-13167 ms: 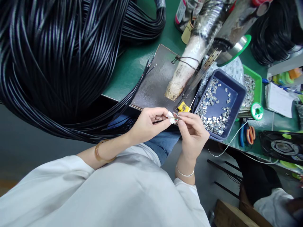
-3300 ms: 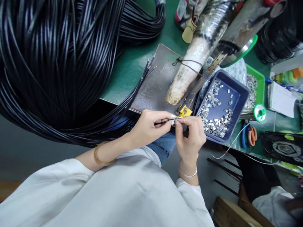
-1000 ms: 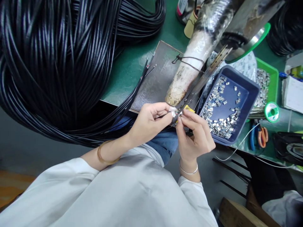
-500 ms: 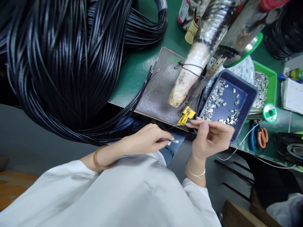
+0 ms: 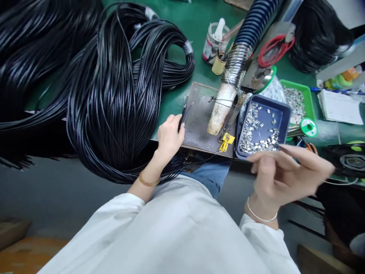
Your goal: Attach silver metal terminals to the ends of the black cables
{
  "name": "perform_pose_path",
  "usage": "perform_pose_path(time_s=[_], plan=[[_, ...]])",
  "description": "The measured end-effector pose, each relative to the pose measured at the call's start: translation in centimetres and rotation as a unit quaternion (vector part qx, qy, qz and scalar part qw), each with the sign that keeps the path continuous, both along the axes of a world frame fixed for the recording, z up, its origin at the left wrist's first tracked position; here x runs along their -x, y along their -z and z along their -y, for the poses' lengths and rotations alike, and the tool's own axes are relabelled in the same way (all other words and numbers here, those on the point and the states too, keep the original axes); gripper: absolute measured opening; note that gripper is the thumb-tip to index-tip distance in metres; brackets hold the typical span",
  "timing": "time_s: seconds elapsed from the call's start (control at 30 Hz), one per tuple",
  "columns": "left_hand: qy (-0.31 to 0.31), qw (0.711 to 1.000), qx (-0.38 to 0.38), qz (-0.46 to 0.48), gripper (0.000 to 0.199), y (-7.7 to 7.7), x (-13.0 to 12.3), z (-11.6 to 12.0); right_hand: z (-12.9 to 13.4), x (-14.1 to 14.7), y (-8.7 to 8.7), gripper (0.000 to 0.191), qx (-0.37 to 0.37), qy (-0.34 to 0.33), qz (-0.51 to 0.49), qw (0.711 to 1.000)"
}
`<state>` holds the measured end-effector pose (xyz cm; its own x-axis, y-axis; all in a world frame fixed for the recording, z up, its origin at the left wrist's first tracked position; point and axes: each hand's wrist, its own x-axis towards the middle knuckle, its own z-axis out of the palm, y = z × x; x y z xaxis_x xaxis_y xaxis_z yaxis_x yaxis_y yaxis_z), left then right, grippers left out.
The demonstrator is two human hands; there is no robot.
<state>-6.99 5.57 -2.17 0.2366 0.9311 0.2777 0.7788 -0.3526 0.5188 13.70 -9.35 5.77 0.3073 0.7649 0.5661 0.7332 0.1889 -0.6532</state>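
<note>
My left hand (image 5: 170,137) is closed around the black cables (image 5: 184,116), whose stripped ends point up past my fingers onto the dark brown board (image 5: 196,125). Blurred by motion, my right hand (image 5: 285,175) is held in a pinch at the front right corner of the blue tray (image 5: 286,110). A thin dark tool (image 5: 285,150) shows between its fingers; its kind is unclear. Small metal connectors (image 5: 249,133) lie loose in that tray. A yellow clip (image 5: 227,142) sits on the board's front edge, between my hands.
A big bundle of black cable (image 5: 114,102) covers the left of the green bench. A ribbed hose (image 5: 242,53) with a white end slants down over the board. Behind the blue tray are a green tray (image 5: 309,97) of metal parts and a solder spool (image 5: 309,127). A plastic cup (image 5: 209,45) stands farther back.
My left hand has moved left and up to the cables on the board; the cable with a metal end it held is out of sight. My right hand has moved right, away from the yellow clip.
</note>
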Motion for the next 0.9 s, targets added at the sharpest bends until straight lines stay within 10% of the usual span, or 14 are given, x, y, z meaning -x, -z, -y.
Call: perform_pose_path(time_s=[0.23,0.43,0.63,0.77,0.9], plan=[[0.024,0.977,-0.051,0.206,0.026,-0.7,0.1,1.9,-0.1,-0.8,-0.5,0.007,0.136,-0.009,0.075,0.988],[0.071,0.964,-0.053,0.249,0.03,0.2,-1.5,2.0,-1.2,-6.3,1.6,0.012,0.157,0.165,0.18,0.957],[-0.043,0.849,-0.001,0.527,0.031,-0.2,-1.2,2.6,-5.1,-11.6,2.8,0.007,0.225,0.228,0.136,0.938],[0.135,0.787,0.194,0.57,0.024,-2.4,-0.7,3.9,-7.9,-12.7,3.4,0.009,0.236,0.193,0.128,0.944],[0.384,0.719,0.415,0.404,0.019,-4.5,-1.4,6.0,-9.2,-12.9,3.7,0.015,0.264,0.172,0.183,0.931]])
